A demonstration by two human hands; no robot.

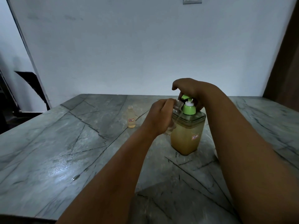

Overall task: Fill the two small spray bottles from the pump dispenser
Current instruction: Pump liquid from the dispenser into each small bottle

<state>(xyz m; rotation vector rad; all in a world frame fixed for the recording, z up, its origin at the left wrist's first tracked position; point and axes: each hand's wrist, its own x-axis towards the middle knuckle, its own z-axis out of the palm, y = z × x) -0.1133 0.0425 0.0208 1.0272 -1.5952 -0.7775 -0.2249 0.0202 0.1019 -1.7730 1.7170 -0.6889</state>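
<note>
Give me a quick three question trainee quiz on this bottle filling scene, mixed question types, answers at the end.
1. True or false: the small clear bottle with the red-edged label standing on the grey marble table has its cap on.
2. Multiple choice: the left hand holds
A. the green pump head
B. a second small clear bottle, its mouth by the nozzle
C. nothing
3. Fill in: the right hand rests on top of the ____ of the square clear dispenser of yellowish liquid.

Key
1. False: its mouth is open.
2. B
3. green pump head
</note>
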